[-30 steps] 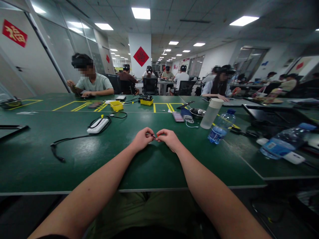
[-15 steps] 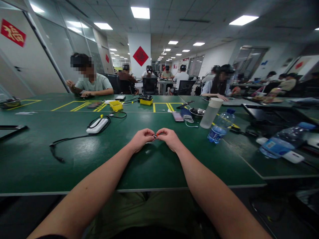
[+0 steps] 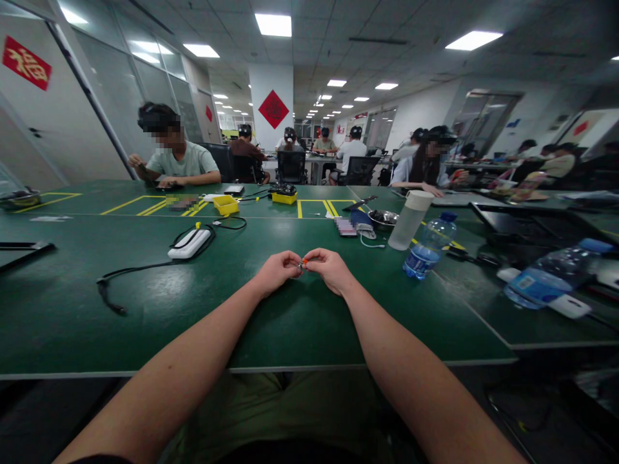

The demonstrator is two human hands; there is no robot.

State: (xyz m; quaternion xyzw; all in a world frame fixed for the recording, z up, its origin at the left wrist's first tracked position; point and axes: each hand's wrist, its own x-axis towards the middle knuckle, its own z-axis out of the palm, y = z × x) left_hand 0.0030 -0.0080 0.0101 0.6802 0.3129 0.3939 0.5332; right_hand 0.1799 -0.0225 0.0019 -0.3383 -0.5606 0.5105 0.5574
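Note:
Over the green table (image 3: 300, 335), my left hand (image 3: 279, 273) and my right hand (image 3: 329, 269) meet with their fingertips pinched together. Between them is a tiny part (image 3: 300, 265) with a dark, metallic-looking piece on the left side. A small orange piece (image 3: 305, 261) shows at my right fingertips. Both are too small to name, and the fingers cover much of them. Each hand is closed in a pinch, the thumbs and forefingers nearly touching.
To the left lies a white power bank (image 3: 189, 244) with a black cable (image 3: 140, 274). On the right stand a frosted bottle (image 3: 410, 220) and a blue-capped water bottle (image 3: 429, 248); another water bottle (image 3: 546, 274) leans beyond. Yellow trays (image 3: 225, 205) sit farther back. A person (image 3: 178, 154) sits opposite.
Both hands stay in nearly the same place. The left fingers have shifted slightly around the tiny part, and the orange piece shows a little more clearly.

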